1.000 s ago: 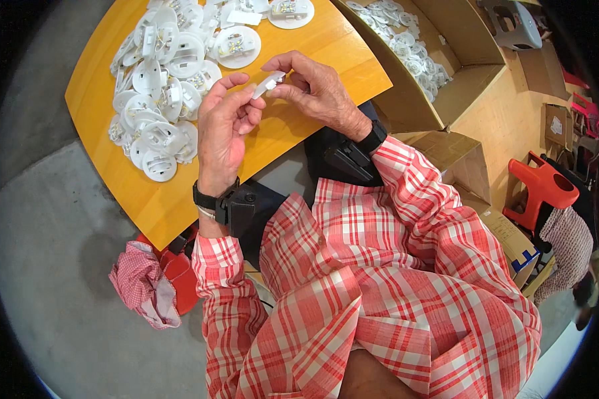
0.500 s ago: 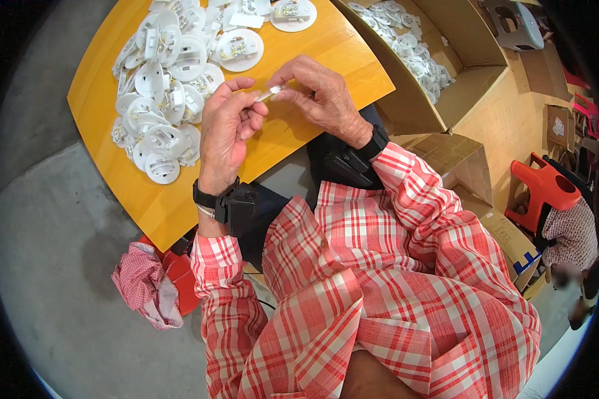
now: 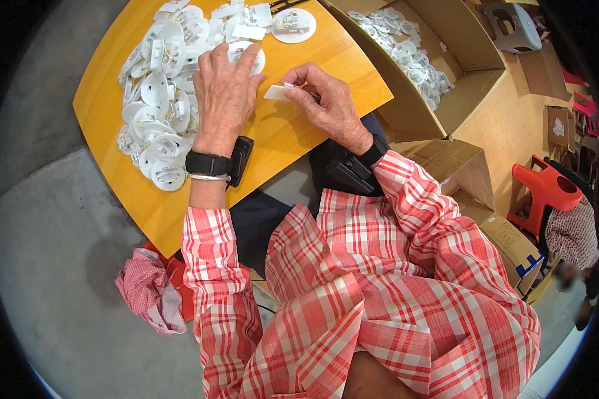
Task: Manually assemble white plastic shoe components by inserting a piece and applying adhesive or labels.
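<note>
A disc (image 3: 260, 62) is lying one o'clock from my left hand (image 3: 225, 90), fingers spread; my right hand (image 3: 329, 110) is pinching a plate (image 3: 276, 93).

Small flat piece (image 3: 277, 92): is showing plain white.
Heaped round parts (image 3: 154, 90): are showing white, yellowish dots speckling some.
Tabletop (image 3: 132, 191): is showing golden yellow, with faint wood grain.
Shirt (image 3: 393, 286): is displaying plaid, red bands crossing white and pink.
Wrist straps (image 3: 206, 163): are showing solid black.
Bangle (image 3: 207, 177): is gleaming silver.
Trousers (image 3: 266, 216): are showing dark navy.
Large carton (image 3: 479, 100): is showing plain brown.
Parts inside carton (image 3: 416, 66): are showing white.
Stool (image 3: 544, 189): is showing bright orange-red.
Crumpled cloth (image 3: 143, 282): is displaying pink, with a fine pale pattern.
Floor (image 3: 73, 266): is showing mottled grey.
</note>
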The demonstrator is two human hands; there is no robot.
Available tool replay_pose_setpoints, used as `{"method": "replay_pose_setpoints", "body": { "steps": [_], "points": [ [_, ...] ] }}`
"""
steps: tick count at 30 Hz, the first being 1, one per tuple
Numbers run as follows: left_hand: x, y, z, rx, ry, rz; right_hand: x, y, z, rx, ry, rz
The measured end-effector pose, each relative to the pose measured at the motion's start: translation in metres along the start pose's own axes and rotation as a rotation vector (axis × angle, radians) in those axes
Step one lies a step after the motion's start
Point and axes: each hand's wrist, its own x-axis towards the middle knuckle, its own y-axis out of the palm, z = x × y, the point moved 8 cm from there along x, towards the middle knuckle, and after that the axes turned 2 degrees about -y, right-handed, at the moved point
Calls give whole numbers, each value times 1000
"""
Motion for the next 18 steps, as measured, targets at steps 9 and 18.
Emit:
{"method": "replay_pose_setpoints", "body": {
  "steps": [9, 18],
  "points": [
    [-5, 3, -5, -19, 76, 27, 0, -2, -2, 46, 40, -8],
    [-22, -2, -13, -68, 187, -25, 3, -6, 4, 34, 30, 21]
  ]
}}
